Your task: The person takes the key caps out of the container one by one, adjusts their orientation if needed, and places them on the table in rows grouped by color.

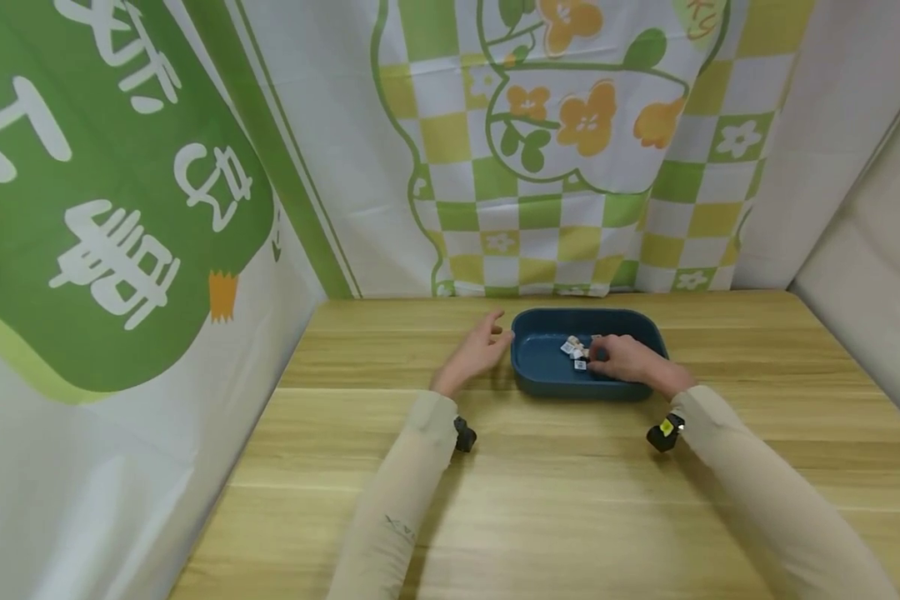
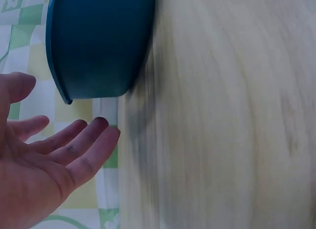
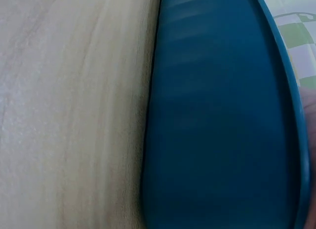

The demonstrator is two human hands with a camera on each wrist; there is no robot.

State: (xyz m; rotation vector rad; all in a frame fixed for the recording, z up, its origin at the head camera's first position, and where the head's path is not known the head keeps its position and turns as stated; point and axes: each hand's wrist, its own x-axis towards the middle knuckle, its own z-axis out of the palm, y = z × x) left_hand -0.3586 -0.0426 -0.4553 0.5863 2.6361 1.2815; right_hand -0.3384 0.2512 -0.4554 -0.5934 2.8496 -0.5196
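Observation:
A dark blue oblong basin (image 1: 577, 389) stands toward the back of the wooden table. Inside it lies a small cluster of white and pale pieces (image 1: 576, 350), some with dark printed marks. My right hand (image 1: 628, 358) reaches over the near right rim, fingers bent down at the pieces; whether they pinch one is hidden. The right wrist view shows mostly the basin's outer wall (image 3: 217, 115), with a strip of the hand at the edge. Beside the basin's left end, my left hand (image 1: 478, 357) holds nothing, its fingers (image 2: 84, 155) spread and loosely bent.
The wooden tabletop (image 1: 570, 500) extends in front of the basin and to both sides. A green-and-yellow checked cloth (image 1: 525, 225) hangs behind the table, and a printed curtain (image 1: 120, 208) hangs at the left. Small dark devices (image 1: 663, 435) sit at both wrists.

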